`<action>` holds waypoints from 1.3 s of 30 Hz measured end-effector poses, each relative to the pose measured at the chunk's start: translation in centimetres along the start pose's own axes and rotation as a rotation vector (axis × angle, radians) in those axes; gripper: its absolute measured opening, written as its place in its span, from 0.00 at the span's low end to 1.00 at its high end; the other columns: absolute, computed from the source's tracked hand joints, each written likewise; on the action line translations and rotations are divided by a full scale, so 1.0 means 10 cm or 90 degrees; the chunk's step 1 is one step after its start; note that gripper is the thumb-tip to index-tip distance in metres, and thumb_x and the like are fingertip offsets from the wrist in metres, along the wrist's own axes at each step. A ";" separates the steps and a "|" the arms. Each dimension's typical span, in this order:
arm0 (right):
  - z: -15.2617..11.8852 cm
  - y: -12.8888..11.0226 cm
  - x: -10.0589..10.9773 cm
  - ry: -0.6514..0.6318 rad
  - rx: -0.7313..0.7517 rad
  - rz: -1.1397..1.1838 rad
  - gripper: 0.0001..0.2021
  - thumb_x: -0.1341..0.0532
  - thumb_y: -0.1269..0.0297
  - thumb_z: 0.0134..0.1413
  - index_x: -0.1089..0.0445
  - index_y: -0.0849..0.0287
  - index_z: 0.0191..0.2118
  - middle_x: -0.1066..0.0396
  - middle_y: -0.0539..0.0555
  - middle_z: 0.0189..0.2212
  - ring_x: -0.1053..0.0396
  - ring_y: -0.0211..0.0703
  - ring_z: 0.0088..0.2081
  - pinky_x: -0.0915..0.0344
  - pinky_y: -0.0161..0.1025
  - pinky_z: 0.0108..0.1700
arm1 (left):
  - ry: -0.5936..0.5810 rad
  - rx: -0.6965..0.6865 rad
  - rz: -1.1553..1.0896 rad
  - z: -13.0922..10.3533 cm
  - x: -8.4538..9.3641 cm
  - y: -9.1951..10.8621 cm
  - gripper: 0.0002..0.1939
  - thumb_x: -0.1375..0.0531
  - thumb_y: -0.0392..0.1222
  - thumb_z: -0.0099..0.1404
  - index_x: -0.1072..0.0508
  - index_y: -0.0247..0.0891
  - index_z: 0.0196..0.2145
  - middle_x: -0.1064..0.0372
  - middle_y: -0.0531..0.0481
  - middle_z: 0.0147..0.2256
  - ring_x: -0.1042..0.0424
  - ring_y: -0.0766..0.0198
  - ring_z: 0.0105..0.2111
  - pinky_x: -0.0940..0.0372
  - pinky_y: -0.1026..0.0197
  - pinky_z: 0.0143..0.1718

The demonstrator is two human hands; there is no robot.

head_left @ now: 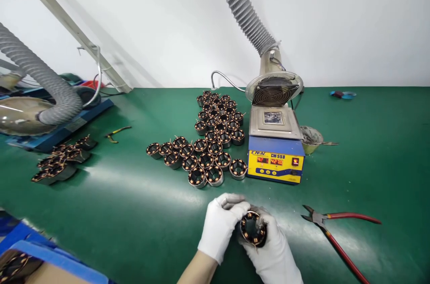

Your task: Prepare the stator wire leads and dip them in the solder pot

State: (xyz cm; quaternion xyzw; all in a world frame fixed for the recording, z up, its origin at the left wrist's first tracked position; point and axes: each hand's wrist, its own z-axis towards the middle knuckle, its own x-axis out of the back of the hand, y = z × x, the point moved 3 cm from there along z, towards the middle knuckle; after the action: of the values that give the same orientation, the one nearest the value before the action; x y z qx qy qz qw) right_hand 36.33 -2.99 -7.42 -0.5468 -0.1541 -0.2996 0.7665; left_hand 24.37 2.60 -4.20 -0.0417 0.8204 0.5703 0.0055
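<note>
Fingers of both white-gloved hands, left hand [220, 225] and right hand [273, 252], pinch a round copper-wound stator [252, 229] at lower centre; its thin protruding wire ends could probably snag the gloves and bend.

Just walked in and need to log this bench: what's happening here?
A person in white gloves holds one copper-wound stator between the left hand and right hand, low over the green mat. A cluster of stators sits beside the solder pot. Red-handled cutters lie to the right.
</note>
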 end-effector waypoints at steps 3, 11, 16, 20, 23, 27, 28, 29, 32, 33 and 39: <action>0.00 0.01 -0.02 0.006 0.003 0.003 0.24 0.36 0.63 0.42 0.44 0.54 0.46 0.28 0.60 0.40 0.28 0.54 0.40 0.28 0.46 0.36 | -0.051 -0.062 0.100 -0.02 -0.04 0.09 0.29 0.33 0.36 0.39 0.29 0.35 0.43 0.29 0.44 0.41 0.32 0.52 0.43 0.37 0.58 0.44; -0.08 0.10 -0.08 -0.008 -0.050 0.040 0.23 0.36 0.60 0.43 0.42 0.55 0.47 0.30 0.61 0.43 0.30 0.53 0.43 0.30 0.46 0.42 | 0.037 0.035 -0.104 -0.02 -0.02 0.15 0.17 0.33 0.45 0.44 0.26 0.31 0.30 0.27 0.43 0.28 0.29 0.53 0.32 0.35 0.59 0.36; -0.08 0.09 -0.09 -0.032 -0.066 0.062 0.21 0.37 0.61 0.46 0.42 0.55 0.47 0.32 0.60 0.45 0.31 0.53 0.45 0.32 0.47 0.44 | -0.030 0.035 -0.065 0.03 0.07 0.23 0.24 0.30 0.43 0.40 0.27 0.32 0.36 0.27 0.41 0.36 0.30 0.52 0.39 0.36 0.59 0.41; -0.08 0.09 -0.09 -0.020 -0.055 0.088 0.21 0.38 0.60 0.47 0.43 0.55 0.47 0.31 0.60 0.44 0.30 0.51 0.44 0.31 0.46 0.43 | -0.053 0.068 0.002 -0.03 0.03 0.14 0.15 0.33 0.43 0.41 0.26 0.32 0.28 0.28 0.45 0.27 0.30 0.56 0.30 0.36 0.62 0.33; -0.10 0.11 -0.09 -0.018 -0.054 0.075 0.22 0.37 0.60 0.45 0.43 0.55 0.48 0.32 0.60 0.44 0.31 0.53 0.44 0.32 0.47 0.44 | -0.013 0.070 -0.001 -0.06 0.02 0.06 0.12 0.33 0.43 0.40 0.29 0.34 0.21 0.30 0.50 0.22 0.32 0.60 0.25 0.38 0.64 0.29; -0.12 0.11 -0.09 -0.047 -0.078 0.060 0.23 0.38 0.59 0.47 0.43 0.54 0.48 0.32 0.60 0.45 0.31 0.51 0.46 0.32 0.46 0.45 | -0.028 0.075 0.012 -0.05 0.05 0.08 0.13 0.33 0.43 0.40 0.27 0.33 0.24 0.28 0.46 0.25 0.31 0.55 0.29 0.36 0.61 0.33; -0.12 0.11 -0.09 -0.048 -0.078 0.056 0.23 0.38 0.59 0.47 0.43 0.54 0.49 0.32 0.59 0.45 0.31 0.51 0.45 0.32 0.46 0.44 | -0.032 0.070 0.010 -0.04 0.08 0.11 0.15 0.33 0.45 0.42 0.26 0.32 0.26 0.28 0.45 0.28 0.30 0.54 0.32 0.36 0.60 0.35; -0.12 0.11 -0.08 -0.044 -0.075 0.050 0.23 0.37 0.59 0.46 0.43 0.54 0.49 0.32 0.59 0.45 0.31 0.51 0.45 0.31 0.46 0.44 | -0.038 0.064 0.007 -0.04 0.11 0.14 0.17 0.33 0.47 0.44 0.25 0.32 0.29 0.27 0.44 0.30 0.30 0.52 0.35 0.36 0.59 0.38; -0.12 0.11 -0.08 -0.025 -0.063 0.033 0.24 0.37 0.60 0.44 0.42 0.54 0.48 0.31 0.59 0.45 0.31 0.53 0.46 0.31 0.47 0.45 | -0.107 0.065 0.036 -0.02 0.16 0.21 0.21 0.36 0.50 0.50 0.25 0.34 0.38 0.27 0.44 0.36 0.31 0.51 0.41 0.38 0.59 0.43; -0.12 0.11 -0.08 -0.024 -0.062 0.029 0.24 0.36 0.60 0.44 0.42 0.54 0.49 0.31 0.59 0.45 0.32 0.54 0.47 0.32 0.47 0.45 | -0.140 0.070 0.055 -0.02 0.16 0.22 0.20 0.36 0.49 0.50 0.25 0.34 0.38 0.27 0.45 0.36 0.31 0.52 0.40 0.38 0.59 0.42; -0.12 0.12 -0.10 -0.011 -0.071 0.038 0.24 0.37 0.62 0.42 0.42 0.53 0.47 0.29 0.58 0.44 0.30 0.54 0.44 0.30 0.47 0.42 | -0.121 0.084 0.038 -0.04 0.07 0.13 0.11 0.37 0.43 0.45 0.25 0.32 0.25 0.29 0.47 0.23 0.32 0.59 0.25 0.37 0.62 0.29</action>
State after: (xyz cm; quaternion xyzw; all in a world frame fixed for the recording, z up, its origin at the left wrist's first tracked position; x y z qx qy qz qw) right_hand 36.21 -3.55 -9.33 -0.5954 -0.1272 -0.2799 0.7422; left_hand 23.57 2.65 -2.90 0.0372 0.8529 0.5162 0.0691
